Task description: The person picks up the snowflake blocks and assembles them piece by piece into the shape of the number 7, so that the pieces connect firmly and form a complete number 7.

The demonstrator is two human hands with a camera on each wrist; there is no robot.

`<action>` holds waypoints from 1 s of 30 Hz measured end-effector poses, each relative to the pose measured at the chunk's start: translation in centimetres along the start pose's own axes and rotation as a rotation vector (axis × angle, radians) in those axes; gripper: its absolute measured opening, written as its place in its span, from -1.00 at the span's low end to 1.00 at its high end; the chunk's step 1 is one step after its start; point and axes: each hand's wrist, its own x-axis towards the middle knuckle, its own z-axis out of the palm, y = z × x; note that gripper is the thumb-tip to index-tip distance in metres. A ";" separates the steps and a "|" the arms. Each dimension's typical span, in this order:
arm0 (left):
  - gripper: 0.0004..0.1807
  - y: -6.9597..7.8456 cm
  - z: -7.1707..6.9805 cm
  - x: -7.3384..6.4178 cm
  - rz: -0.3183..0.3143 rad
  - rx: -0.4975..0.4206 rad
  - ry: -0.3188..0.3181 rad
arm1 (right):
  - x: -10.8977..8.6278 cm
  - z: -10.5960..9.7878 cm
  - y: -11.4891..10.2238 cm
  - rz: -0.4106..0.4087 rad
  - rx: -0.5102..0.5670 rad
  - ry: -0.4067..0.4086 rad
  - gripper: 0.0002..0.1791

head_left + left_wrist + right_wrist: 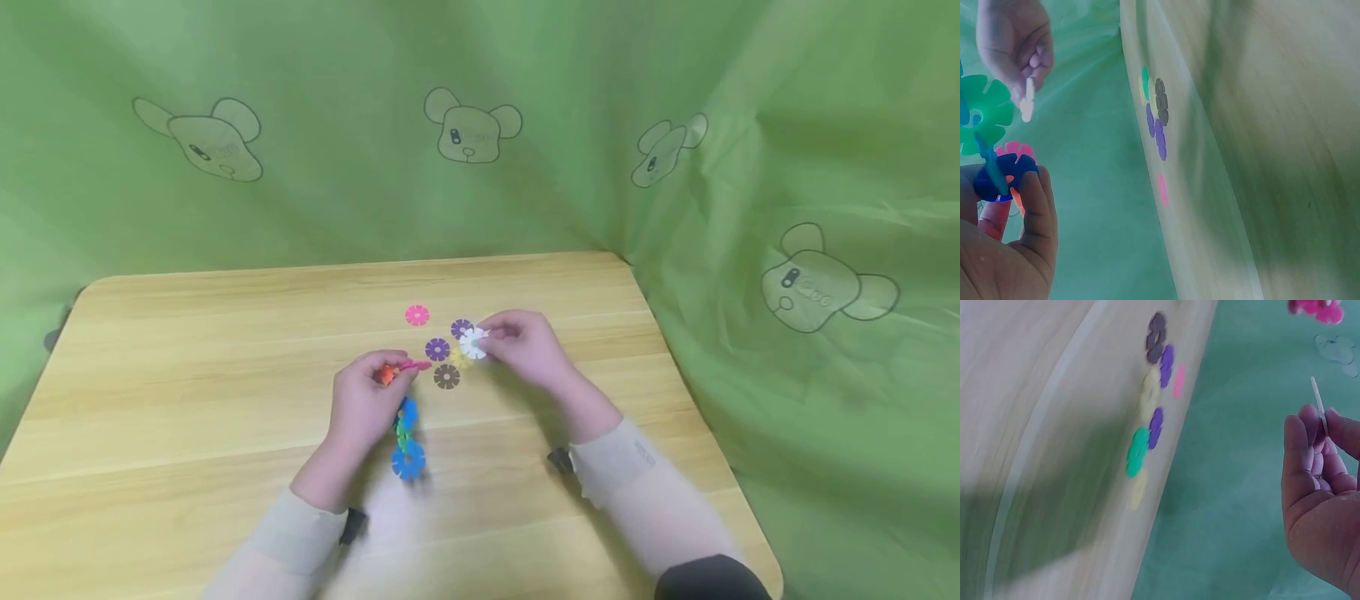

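In the head view my left hand (362, 400) grips a chain of slotted, flower-shaped plastic discs. A pink disc (416, 365) and an orange disc (387, 375) show at its fingertips, while green pieces and a blue disc (408, 472) hang below. The left wrist view shows a dark blue disc (1022, 167) between thumb and fingers, with a larger green disc (997, 106) joined above. My right hand (531, 348) pinches a white slotted disc (467, 345) by its edge, apart from the chain. The right wrist view shows this disc edge-on.
Loose discs lie on the wooden table (187, 400): pink (411, 315), two purple, including one purple disc (431, 350), brown (439, 377) and yellow (459, 362). A green disc (1137, 452) lies among them in the right wrist view. Green cloth (337, 192) hangs behind and right.
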 end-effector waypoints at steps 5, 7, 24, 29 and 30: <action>-0.79 -0.2 0.1 0.0 -0.001 0.003 0.005 | -0.8 0.9 -1.2 -0.038 0.052 -0.035 -0.70; -0.79 -0.2 0.1 0.0 -0.004 0.006 0.006 | -1.0 1.3 -1.4 -0.046 0.071 -0.054 -0.70; -0.79 -0.4 0.3 0.0 -0.016 -0.005 -0.022 | -1.1 2.9 -0.7 -0.029 0.168 -0.083 -0.69; -0.89 -0.4 0.3 0.1 -0.014 -0.002 -0.025 | -1.2 3.1 -0.8 -0.013 0.167 -0.082 -0.70; -0.90 -0.4 0.3 0.1 -0.012 -0.001 -0.026 | -1.2 3.1 -0.9 -0.011 0.165 -0.082 -0.70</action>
